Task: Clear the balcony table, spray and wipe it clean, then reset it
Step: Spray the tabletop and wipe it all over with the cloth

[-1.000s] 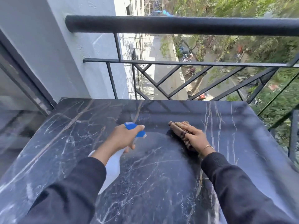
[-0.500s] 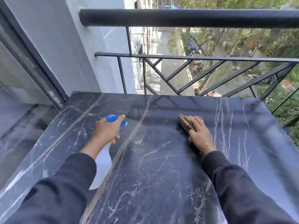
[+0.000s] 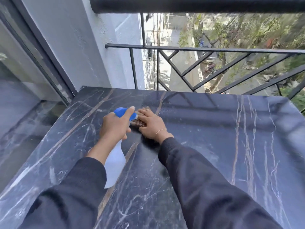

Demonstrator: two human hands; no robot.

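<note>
The dark marble table (image 3: 222,146) with white and brown veins fills the lower view. My left hand (image 3: 113,126) grips a white spray bottle (image 3: 114,164) with a blue trigger head (image 3: 123,112), held just above the tabletop with the nozzle pointing away. Right beside it, my right hand (image 3: 152,124) lies flat on a brown cloth (image 3: 139,124) and presses it onto the table's left middle. Most of the cloth is hidden under the palm. The two hands almost touch.
A black metal railing (image 3: 206,50) with a thick top bar (image 3: 198,4) runs along the table's far edge, a street far below it. A grey wall (image 3: 82,47) and a glass door (image 3: 19,76) border the left side.
My right hand has slid the cloth leftwards across the table until it meets the left hand. The left hand still holds the spray bottle. The view has shifted left.
</note>
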